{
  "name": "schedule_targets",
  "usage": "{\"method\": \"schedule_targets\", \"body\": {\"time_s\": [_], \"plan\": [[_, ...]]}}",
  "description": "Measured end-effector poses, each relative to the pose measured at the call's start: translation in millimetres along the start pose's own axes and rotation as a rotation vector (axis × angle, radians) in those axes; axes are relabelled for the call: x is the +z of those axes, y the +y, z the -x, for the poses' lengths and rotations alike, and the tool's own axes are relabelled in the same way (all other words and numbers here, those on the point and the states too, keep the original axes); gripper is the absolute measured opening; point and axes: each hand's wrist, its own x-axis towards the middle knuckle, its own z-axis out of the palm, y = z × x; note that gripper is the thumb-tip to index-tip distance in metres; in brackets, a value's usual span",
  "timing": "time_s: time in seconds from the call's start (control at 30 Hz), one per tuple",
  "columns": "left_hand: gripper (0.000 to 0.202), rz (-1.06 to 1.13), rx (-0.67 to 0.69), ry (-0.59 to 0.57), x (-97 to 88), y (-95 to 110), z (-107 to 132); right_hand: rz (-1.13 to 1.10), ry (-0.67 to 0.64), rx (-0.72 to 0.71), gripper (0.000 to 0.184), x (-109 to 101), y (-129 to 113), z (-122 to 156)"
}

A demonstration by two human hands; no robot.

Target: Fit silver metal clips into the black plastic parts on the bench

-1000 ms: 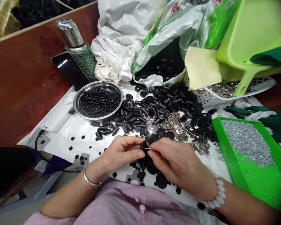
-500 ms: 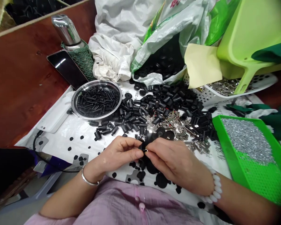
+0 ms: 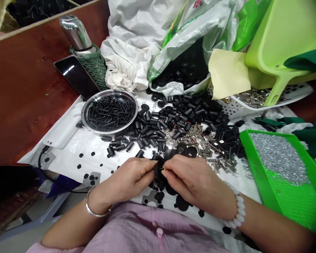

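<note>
My left hand [image 3: 134, 177] is closed, its thumb and fingers pinching a round black plastic part [image 3: 157, 170] by the edge. From the other side my right hand [image 3: 193, 181] is pinched at the same part, with a tiny shiny metal piece [image 3: 162, 169] showing at its fingertips. How the two pieces fit together is hidden by the fingers. Just beyond the hands lies a heap of black plastic sleeves [image 3: 147, 131], mixed with flat metal strips [image 3: 197, 135] and black discs [image 3: 191, 151].
A steel bowl [image 3: 82, 117] of black ribbed pieces stands at left, near a phone [image 3: 76, 75] and a flask [image 3: 75, 33]. On the right are a green tray [image 3: 276, 196] of small metal pins and a white basket [image 3: 228, 109] under a yellow-green dustpan [image 3: 276, 45]. A plastic bag [image 3: 184, 37] stands behind.
My left hand has shifted slightly left, its fingers now folded closer around the black part's edge. My right hand stays almost where it was, still pinching.
</note>
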Motion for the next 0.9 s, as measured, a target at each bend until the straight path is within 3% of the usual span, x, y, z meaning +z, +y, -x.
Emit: {"method": "schedule_targets", "body": {"time_s": [0.1,0.23,0.4,0.63,0.9], "plan": [[0.021,0.040,0.031,0.008,0.5,-1.4,-0.3,-0.010,-0.028,0.009,0.019,-3.6,0.4,2.0],[0.019,0.143,0.053,-0.029,1.6,-2.5,-0.7,0.016,-0.158,-0.040,0.048,-9.6,1.0,0.8],[0.019,0.117,0.050,-0.034,2.4,-2.6,-1.2,0.068,-0.241,-0.054,0.033,-11.6,1.1,-3.1],[0.020,0.157,0.110,-0.011,2.2,-2.7,0.5,0.003,-0.162,-0.090,0.032,-11.8,1.7,-1.4],[0.023,-0.006,0.172,0.079,13.6,-9.5,0.3,0.067,0.008,-0.142,0.031,7.0,-0.5,6.6]]}}
